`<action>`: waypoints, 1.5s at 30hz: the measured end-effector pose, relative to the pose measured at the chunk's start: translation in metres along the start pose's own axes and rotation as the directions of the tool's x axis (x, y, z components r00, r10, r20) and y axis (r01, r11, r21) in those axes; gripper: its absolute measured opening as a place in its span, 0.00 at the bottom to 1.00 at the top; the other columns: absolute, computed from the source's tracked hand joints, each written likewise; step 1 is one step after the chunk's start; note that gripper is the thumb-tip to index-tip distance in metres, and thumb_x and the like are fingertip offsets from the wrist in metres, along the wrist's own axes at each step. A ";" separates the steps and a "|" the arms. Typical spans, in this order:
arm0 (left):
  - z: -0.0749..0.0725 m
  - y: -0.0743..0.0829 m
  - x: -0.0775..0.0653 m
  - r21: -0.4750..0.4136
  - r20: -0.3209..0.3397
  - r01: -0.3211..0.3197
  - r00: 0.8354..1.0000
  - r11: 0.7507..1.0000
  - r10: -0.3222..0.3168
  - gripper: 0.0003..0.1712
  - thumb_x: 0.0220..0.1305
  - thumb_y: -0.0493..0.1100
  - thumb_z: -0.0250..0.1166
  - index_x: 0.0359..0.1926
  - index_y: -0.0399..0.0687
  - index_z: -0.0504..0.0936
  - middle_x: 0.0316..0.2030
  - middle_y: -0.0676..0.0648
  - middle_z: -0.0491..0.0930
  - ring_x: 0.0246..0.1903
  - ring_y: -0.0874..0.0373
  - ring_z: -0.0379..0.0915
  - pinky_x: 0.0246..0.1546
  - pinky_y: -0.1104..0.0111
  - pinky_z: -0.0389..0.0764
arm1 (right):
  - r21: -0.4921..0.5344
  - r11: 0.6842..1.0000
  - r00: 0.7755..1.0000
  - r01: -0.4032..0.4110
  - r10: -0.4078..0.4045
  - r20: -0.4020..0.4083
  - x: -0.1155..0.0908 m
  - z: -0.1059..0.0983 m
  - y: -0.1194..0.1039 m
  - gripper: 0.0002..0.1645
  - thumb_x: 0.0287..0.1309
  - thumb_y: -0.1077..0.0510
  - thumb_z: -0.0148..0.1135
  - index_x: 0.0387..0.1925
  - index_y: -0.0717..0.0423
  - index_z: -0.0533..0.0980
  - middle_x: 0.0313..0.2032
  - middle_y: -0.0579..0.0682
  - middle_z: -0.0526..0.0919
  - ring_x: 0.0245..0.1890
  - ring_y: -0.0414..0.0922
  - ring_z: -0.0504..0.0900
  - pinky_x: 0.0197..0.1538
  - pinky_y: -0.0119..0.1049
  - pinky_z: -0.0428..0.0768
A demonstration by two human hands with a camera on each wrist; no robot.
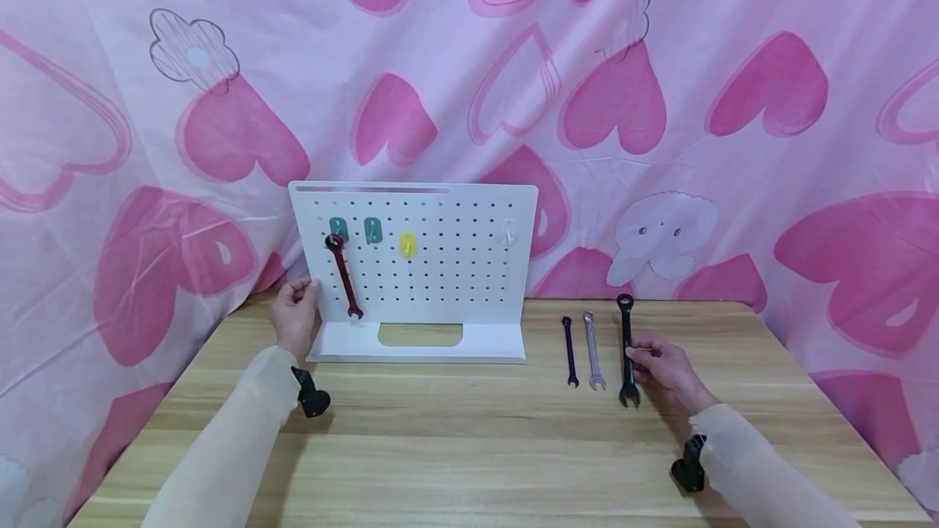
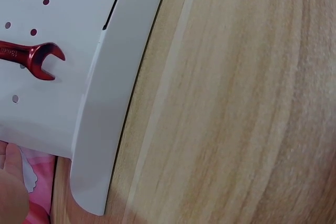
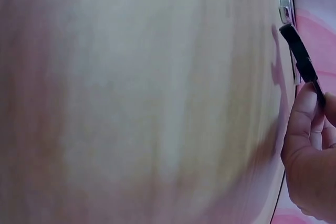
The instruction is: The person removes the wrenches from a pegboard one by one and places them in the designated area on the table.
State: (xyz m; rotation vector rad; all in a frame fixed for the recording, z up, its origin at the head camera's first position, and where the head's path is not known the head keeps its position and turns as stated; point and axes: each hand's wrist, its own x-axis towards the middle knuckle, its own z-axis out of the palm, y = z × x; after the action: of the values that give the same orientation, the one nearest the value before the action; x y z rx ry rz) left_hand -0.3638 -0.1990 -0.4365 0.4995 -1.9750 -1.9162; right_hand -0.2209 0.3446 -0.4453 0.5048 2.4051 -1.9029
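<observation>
A white pegboard (image 1: pixel 440 267) stands upright on the table, and my left hand (image 1: pixel 296 318) grips its left side edge. From a green hook (image 1: pixel 338 227) on the board hangs a red wrench (image 1: pixel 343 275), its open end also visible in the left wrist view. My right hand (image 1: pixel 663 367) pinches a black combination wrench (image 1: pixel 626 349) by its shaft. In the right wrist view this black wrench (image 3: pixel 299 51) is tilted and lifted off the tabletop. Left of it lie a silver wrench (image 1: pixel 592 353) and a smaller dark purple wrench (image 1: pixel 569 353), side by side.
Further along the board sit another green hook (image 1: pixel 373 230), a yellow hook (image 1: pixel 407 245) and a clear hook (image 1: pixel 508 232). The wooden table (image 1: pixel 469 446) reaches back to a pink heart-patterned cloth (image 1: pixel 455 63) behind the pegboard.
</observation>
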 end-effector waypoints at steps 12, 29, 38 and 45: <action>0.000 -0.003 0.002 -0.001 0.010 0.010 1.000 1.000 -0.010 0.17 0.64 0.52 0.60 0.50 0.50 0.75 0.38 0.57 0.69 0.40 0.64 0.63 0.39 0.79 0.70 | -0.022 0.998 0.999 -0.054 0.054 -0.011 0.003 0.001 0.001 0.21 0.65 0.62 0.52 0.55 0.71 0.65 0.30 0.44 0.77 0.26 0.36 0.76 0.31 0.28 0.80; 0.001 -0.001 -0.001 -0.004 -0.002 -0.020 1.000 1.000 0.020 0.15 0.64 0.51 0.60 0.47 0.50 0.76 0.36 0.57 0.69 0.36 0.65 0.63 0.31 0.81 0.69 | -0.151 0.988 0.999 -0.034 0.033 -0.006 0.010 0.001 0.002 0.23 0.65 0.62 0.52 0.57 0.73 0.65 0.32 0.47 0.77 0.26 0.36 0.75 0.31 0.29 0.79; 0.001 -0.001 -0.003 -0.001 0.001 -0.019 1.000 1.000 0.019 0.14 0.65 0.50 0.60 0.47 0.49 0.75 0.36 0.57 0.69 0.37 0.65 0.63 0.33 0.81 0.70 | -0.146 0.989 1.000 -0.026 0.026 -0.001 0.010 0.001 0.002 0.21 0.64 0.63 0.53 0.54 0.74 0.66 0.29 0.45 0.77 0.24 0.36 0.75 0.29 0.28 0.78; 0.000 -0.002 -0.002 0.016 -0.004 -0.043 0.999 0.999 0.043 0.16 0.65 0.51 0.60 0.48 0.47 0.75 0.36 0.57 0.69 0.37 0.66 0.64 0.34 0.82 0.70 | -0.200 0.980 1.000 -0.010 0.011 0.002 0.009 0.002 0.000 0.22 0.64 0.62 0.54 0.54 0.75 0.67 0.31 0.46 0.77 0.25 0.36 0.75 0.29 0.29 0.78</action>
State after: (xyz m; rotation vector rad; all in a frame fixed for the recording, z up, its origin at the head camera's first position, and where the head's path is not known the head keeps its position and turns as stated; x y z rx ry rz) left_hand -0.3623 -0.1983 -0.4386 0.4610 -1.9834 -1.8740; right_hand -0.2300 0.3443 -0.4475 0.4999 2.5489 -1.6304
